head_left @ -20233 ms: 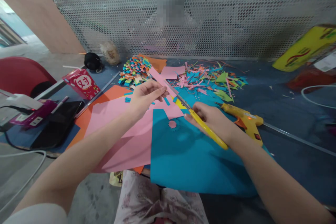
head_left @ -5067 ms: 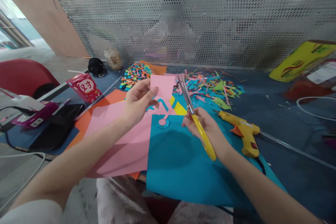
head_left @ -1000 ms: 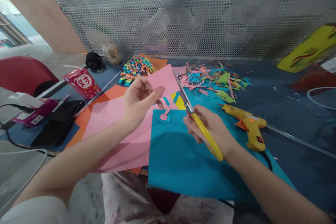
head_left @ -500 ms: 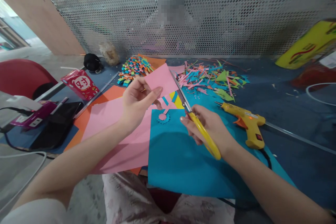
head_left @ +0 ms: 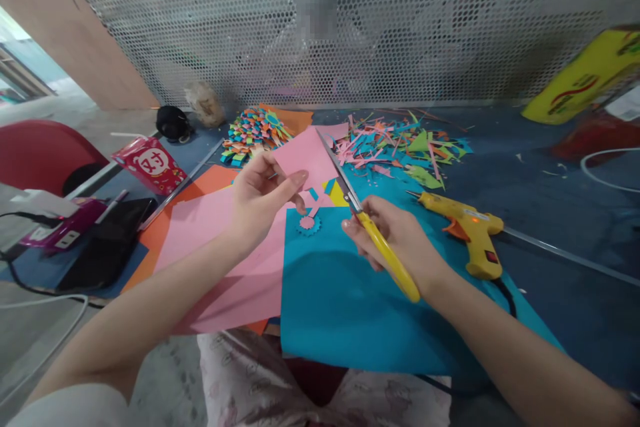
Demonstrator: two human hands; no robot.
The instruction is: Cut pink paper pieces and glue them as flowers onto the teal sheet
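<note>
Between thumb and fingers, my left hand pinches a piece of pink paper, raised over the table. My right hand is wrapped around the yellow handles of the scissors. Their blades lie along the right edge of the pink piece. Below my hands are a large blue sheet and a large pink sheet. A small blue scalloped paper disc with a pink centre rests at the blue sheet's top left corner.
A yellow glue gun lies on the right, its light on. Paper scraps and a pile of folded strips sit at the back, before a perforated metal panel. On the left are a drink carton and a black phone.
My view has shifted slightly. Both hands keep their holds on the pink piece and the scissors, and the blades stay at the paper's right edge.
</note>
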